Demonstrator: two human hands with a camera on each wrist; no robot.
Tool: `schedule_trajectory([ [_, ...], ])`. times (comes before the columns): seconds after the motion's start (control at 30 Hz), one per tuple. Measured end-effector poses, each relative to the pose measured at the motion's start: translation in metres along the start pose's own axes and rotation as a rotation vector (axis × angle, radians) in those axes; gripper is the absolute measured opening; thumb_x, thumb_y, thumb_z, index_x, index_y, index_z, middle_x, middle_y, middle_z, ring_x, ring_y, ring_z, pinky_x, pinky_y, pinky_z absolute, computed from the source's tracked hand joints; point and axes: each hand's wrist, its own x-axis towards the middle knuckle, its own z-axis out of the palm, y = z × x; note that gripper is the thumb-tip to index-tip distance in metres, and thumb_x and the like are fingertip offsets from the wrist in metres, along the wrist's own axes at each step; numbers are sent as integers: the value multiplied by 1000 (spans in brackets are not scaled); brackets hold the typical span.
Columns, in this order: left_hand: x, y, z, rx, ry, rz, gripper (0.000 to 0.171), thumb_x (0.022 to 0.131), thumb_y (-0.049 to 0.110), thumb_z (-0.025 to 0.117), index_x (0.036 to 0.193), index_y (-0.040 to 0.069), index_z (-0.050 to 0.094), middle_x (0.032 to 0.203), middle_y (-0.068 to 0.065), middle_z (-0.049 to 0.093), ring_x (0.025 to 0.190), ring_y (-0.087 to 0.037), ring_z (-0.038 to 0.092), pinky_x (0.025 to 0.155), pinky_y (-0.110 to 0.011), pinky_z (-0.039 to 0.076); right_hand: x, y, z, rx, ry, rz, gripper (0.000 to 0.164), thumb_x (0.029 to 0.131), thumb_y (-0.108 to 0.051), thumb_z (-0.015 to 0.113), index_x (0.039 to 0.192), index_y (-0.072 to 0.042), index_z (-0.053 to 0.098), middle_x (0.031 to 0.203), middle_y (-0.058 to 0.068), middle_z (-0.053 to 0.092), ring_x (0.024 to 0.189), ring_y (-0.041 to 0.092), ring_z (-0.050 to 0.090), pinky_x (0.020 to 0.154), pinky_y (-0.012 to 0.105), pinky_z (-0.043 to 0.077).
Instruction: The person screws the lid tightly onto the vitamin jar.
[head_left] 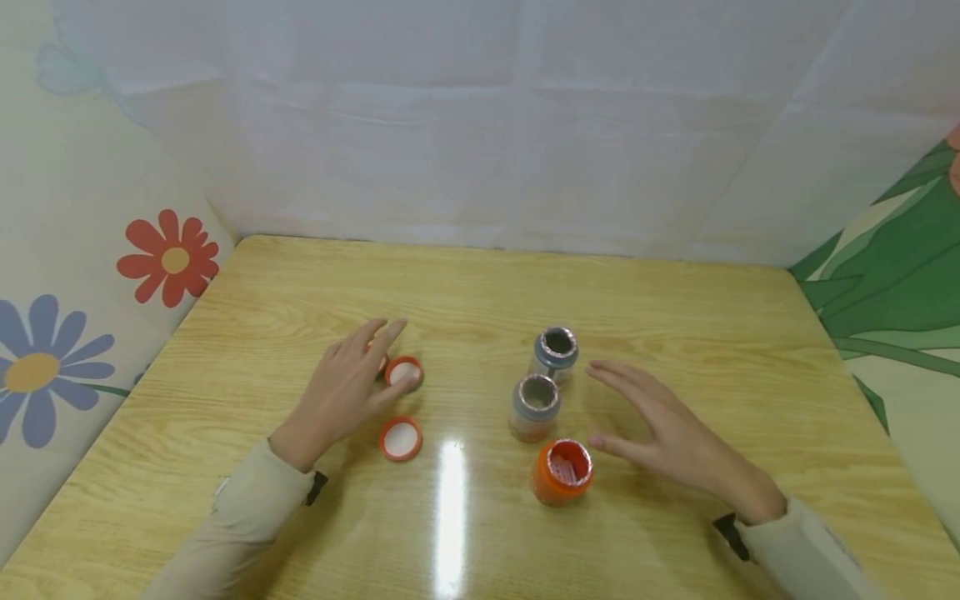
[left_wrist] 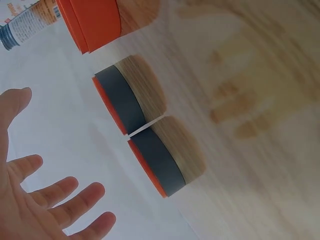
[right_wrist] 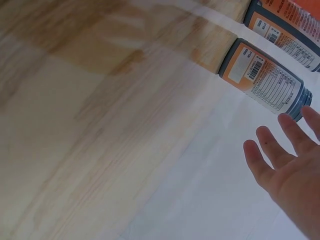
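My left hand (head_left: 341, 392) hovers with spread fingers over the lids at the left, holding nothing. An orange lid (head_left: 401, 439) lies inside-up nearest me. Beyond it are two grey lids with orange rims, one (left_wrist: 156, 162) beside the other (left_wrist: 120, 97); in the head view the hand partly covers them. My right hand (head_left: 671, 429), fingers apart and empty, is just right of three uncapped bottles. Of these, the orange bottle (head_left: 555, 487) stands nearest, a grey-topped bottle (head_left: 534, 417) behind it, and another grey-topped bottle (head_left: 555, 358) farthest, its orange-and-white label (right_wrist: 265, 75) showing a barcode.
All stand on a glossy wood-grain table (head_left: 480, 292) with a bright light reflection in front. A white cloth (head_left: 480, 150) hangs behind its far edge. Flower-patterned fabric (head_left: 67, 358) borders the left, and green leaf-patterned fabric (head_left: 907, 275) the right.
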Motion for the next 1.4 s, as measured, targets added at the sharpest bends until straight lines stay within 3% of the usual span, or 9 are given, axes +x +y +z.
schedule_trajectory([
  [0.2,-4,2,-1,9,-5,-8,75,89,47,69,150,14,41,142,-24,50,128,-40,52,99,-61,45,-3,-4,2,19,-22,16,75,88,-42,73,150,-17,41,154,14,43,139,41,40,105,70,34],
  [0.57,-10,2,2,11,33,50,75,85,40,75,146,9,45,139,-25,53,121,-39,57,95,-62,46,-6,-5,4,35,-49,38,72,88,-44,71,149,-19,42,152,13,45,138,40,42,104,70,36],
  [0.87,-12,2,2,-2,0,35,75,85,42,75,147,10,44,140,-22,53,124,-42,55,97,-62,45,-10,-2,5,32,-47,28,72,87,-43,73,148,-20,44,149,16,48,135,41,45,102,70,38],
  [1.23,-14,0,1,-117,7,86,76,82,33,80,145,5,46,137,-19,55,124,-39,55,96,-63,46,-14,-2,7,58,-49,-12,68,87,-39,74,147,-22,45,146,13,52,132,39,49,101,67,42],
  [1.4,-15,1,-1,-166,-18,78,76,83,34,79,145,5,46,138,-15,54,126,-37,54,99,-61,45,-15,-3,8,33,-46,-40,69,86,-38,75,146,-23,46,145,13,53,130,37,51,100,64,44],
])
